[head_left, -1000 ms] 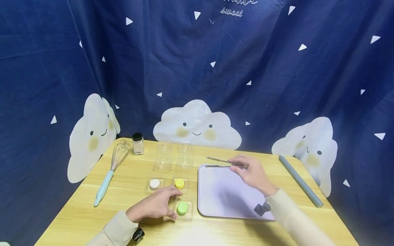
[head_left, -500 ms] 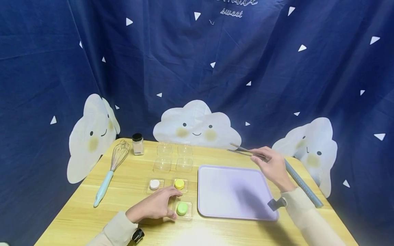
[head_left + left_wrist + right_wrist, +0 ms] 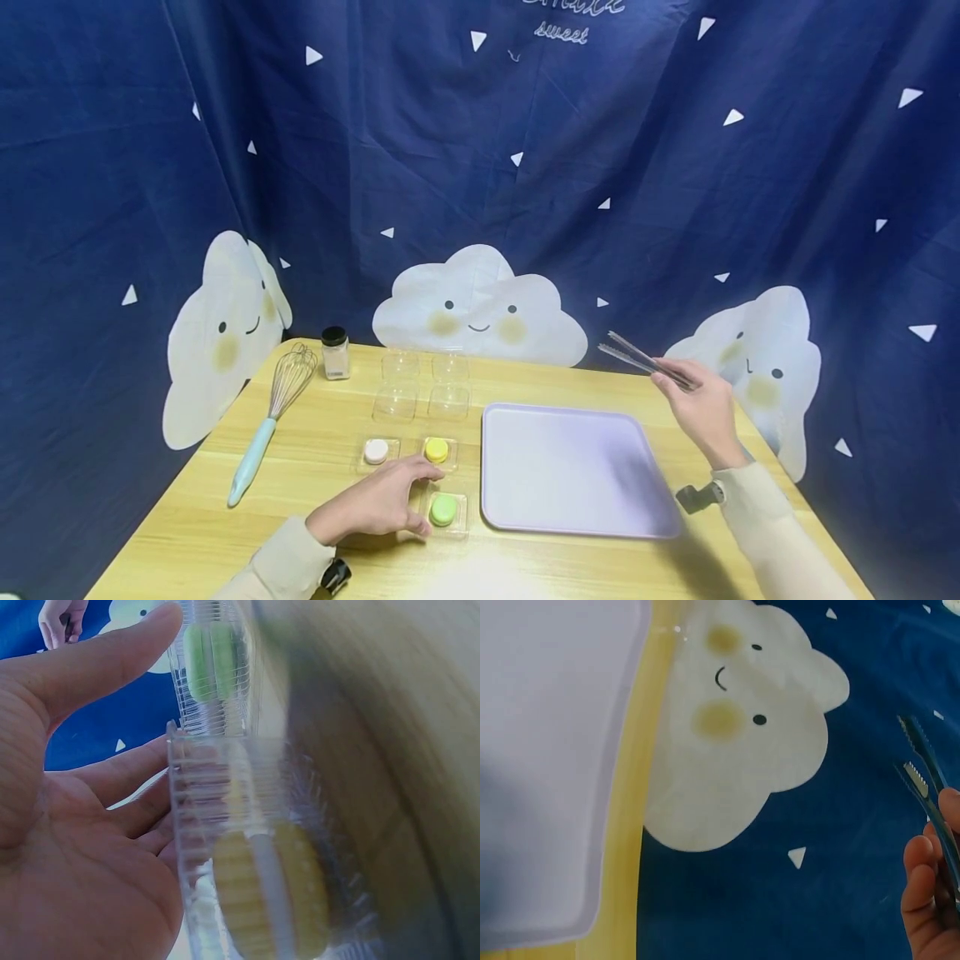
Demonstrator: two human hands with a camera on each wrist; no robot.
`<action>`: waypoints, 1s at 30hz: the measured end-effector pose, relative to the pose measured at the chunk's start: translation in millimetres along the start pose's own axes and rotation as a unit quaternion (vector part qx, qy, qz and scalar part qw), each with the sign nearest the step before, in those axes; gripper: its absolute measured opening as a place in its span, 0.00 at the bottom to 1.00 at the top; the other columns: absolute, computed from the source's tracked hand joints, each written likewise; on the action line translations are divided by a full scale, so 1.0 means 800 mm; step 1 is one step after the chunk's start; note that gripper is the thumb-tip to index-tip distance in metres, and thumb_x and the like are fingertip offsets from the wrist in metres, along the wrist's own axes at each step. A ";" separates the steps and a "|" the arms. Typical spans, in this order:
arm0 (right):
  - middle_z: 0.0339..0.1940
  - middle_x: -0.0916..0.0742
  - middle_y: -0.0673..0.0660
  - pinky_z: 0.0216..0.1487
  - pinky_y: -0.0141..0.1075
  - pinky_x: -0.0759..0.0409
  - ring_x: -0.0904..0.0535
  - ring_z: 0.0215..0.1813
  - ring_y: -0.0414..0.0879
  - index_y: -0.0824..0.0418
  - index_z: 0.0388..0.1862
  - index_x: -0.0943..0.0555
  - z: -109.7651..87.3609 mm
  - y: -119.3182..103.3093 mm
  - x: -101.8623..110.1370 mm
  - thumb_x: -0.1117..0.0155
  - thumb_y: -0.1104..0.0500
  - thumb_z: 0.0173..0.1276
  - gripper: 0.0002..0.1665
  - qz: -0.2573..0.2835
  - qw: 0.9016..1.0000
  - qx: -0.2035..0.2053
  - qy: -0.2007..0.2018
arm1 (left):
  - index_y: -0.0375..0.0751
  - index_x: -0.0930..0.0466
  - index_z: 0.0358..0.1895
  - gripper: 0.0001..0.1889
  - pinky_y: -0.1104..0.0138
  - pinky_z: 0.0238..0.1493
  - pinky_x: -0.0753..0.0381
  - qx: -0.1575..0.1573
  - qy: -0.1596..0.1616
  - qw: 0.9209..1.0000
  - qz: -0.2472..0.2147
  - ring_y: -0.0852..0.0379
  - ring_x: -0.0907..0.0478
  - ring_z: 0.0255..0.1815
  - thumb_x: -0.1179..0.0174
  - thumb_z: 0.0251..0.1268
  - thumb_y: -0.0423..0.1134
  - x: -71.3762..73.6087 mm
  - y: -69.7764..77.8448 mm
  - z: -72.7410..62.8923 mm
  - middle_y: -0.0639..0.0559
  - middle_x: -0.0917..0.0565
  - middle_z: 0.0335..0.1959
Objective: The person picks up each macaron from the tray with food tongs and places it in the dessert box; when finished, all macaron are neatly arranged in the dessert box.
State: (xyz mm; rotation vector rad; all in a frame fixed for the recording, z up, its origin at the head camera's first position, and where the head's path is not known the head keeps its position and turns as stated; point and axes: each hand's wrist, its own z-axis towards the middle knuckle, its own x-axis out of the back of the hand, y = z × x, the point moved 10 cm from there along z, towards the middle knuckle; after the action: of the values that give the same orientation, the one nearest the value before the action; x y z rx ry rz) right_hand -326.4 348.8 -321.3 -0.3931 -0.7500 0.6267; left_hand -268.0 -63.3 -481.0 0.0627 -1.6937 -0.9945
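Note:
My left hand point(image 3: 378, 500) rests on a clear plastic macaron box point(image 3: 461, 525) on the table, thumb and fingers spread at its compartments. White point(image 3: 376, 451), yellow point(image 3: 436, 450) and green point(image 3: 443, 509) macarons sit in the box in the head view. A brownish-orange macaron point(image 3: 270, 896) shows close up in the left wrist view, in the compartment that my hand hides from the head view. My right hand point(image 3: 701, 408) holds metal tongs point(image 3: 645, 362) raised beyond the tray's right side. The tongs' serrated tips stand slightly apart with nothing between them.
A lilac tray point(image 3: 570, 467) lies right of the box. Behind the box stands its clear lid point(image 3: 423, 387). At the left are a whisk point(image 3: 258, 450) with a light blue handle and a black-capped jar point(image 3: 335, 353). A dark blue curtain point(image 3: 637, 125) surrounds the table.
My right hand has carried the tongs from over the tray out to the right and up a little. My left hand has stayed on the box.

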 end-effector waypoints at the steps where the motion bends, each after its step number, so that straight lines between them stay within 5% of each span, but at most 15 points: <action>1: 0.38 0.12 0.40 0.42 0.09 0.26 0.24 0.38 0.14 0.59 0.47 0.10 -0.001 0.005 0.002 0.26 0.64 0.62 0.13 0.000 1.000 -0.009 -0.001 | 0.39 0.23 0.65 0.41 0.40 0.71 0.26 -0.001 0.000 1.000 0.000 0.38 0.26 0.70 0.20 0.43 0.47 0.000 0.000 0.000 0.42 0.22 0.68; 5: 0.37 0.20 0.23 0.41 0.11 0.27 0.25 0.39 0.15 0.58 0.48 0.10 -0.004 0.020 0.009 0.26 0.62 0.63 0.13 -0.014 0.999 -0.037 0.002 | 0.39 0.23 0.65 0.41 0.40 0.70 0.27 -0.001 0.001 1.000 0.001 0.38 0.26 0.69 0.20 0.43 0.48 -0.001 -0.001 0.000 0.43 0.22 0.68; 10: 0.37 0.22 0.20 0.42 0.11 0.29 0.26 0.39 0.15 0.56 0.49 0.10 -0.012 0.039 0.020 0.27 0.60 0.64 0.13 -0.034 0.997 -0.073 0.020 | 0.40 0.23 0.65 0.41 0.39 0.71 0.28 0.003 0.003 1.000 0.002 0.37 0.27 0.70 0.20 0.44 0.49 -0.001 -0.003 0.000 0.41 0.23 0.69; 14: 0.36 0.20 0.25 0.35 0.14 0.27 0.25 0.32 0.17 0.55 0.52 0.11 -0.021 0.058 0.027 0.28 0.57 0.66 0.15 -0.034 0.992 -0.117 0.025 | 0.39 0.23 0.64 0.40 0.39 0.71 0.28 0.004 0.002 1.000 0.001 0.36 0.27 0.70 0.20 0.44 0.49 -0.001 -0.003 0.000 0.40 0.23 0.69; 18: 0.43 0.13 0.45 0.33 0.16 0.27 0.26 0.30 0.17 0.55 0.58 0.14 -0.032 0.078 0.031 0.30 0.55 0.68 0.19 -0.034 0.985 -0.167 0.020 | 0.39 0.22 0.64 0.40 0.39 0.70 0.27 0.001 0.004 1.000 0.004 0.37 0.26 0.70 0.20 0.43 0.48 0.000 -0.002 0.001 0.42 0.22 0.67; 20: 0.51 0.11 0.54 0.38 0.17 0.29 0.26 0.35 0.18 0.53 0.60 0.15 -0.039 0.088 0.035 0.31 0.53 0.69 0.21 -0.047 0.980 -0.194 0.018 | 0.39 0.22 0.64 0.40 0.39 0.70 0.27 0.001 0.004 1.000 0.004 0.37 0.26 0.70 0.20 0.43 0.48 0.000 -0.002 0.001 0.42 0.22 0.67; 24: 0.62 0.14 0.56 0.56 0.27 0.24 0.15 0.55 0.40 0.49 0.62 0.16 -0.054 0.107 0.041 0.32 0.50 0.70 0.22 -0.076 0.967 -0.241 0.024 | 0.39 0.22 0.64 0.40 0.40 0.70 0.26 0.000 0.004 1.000 0.004 0.38 0.26 0.69 0.20 0.44 0.49 -0.001 -0.003 0.000 0.43 0.21 0.67; 27: 0.64 0.16 0.56 0.71 0.43 0.27 0.21 0.69 0.57 0.50 0.65 0.18 -0.067 0.122 0.042 0.35 0.48 0.71 0.24 -0.080 0.959 -0.273 0.017 | 0.40 0.22 0.64 0.40 0.40 0.70 0.26 0.001 0.003 1.000 0.006 0.38 0.25 0.69 0.21 0.44 0.50 -0.002 -0.004 0.000 0.43 0.22 0.67; 30: 0.65 0.18 0.58 0.74 0.51 0.31 0.25 0.73 0.60 0.51 0.69 0.22 -0.081 0.138 0.038 0.39 0.48 0.74 0.26 -0.073 0.950 -0.305 -0.006 | 0.41 0.23 0.65 0.41 0.39 0.70 0.26 0.005 0.002 1.000 0.006 0.37 0.26 0.69 0.21 0.43 0.50 -0.002 -0.005 0.000 0.42 0.22 0.68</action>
State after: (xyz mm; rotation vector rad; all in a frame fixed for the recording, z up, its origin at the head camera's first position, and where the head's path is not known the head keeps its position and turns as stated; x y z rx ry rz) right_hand -303.9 444.3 -408.8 -0.8921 -0.9703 0.2431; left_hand -269.3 -64.9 -484.4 0.0614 -1.6935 -0.9768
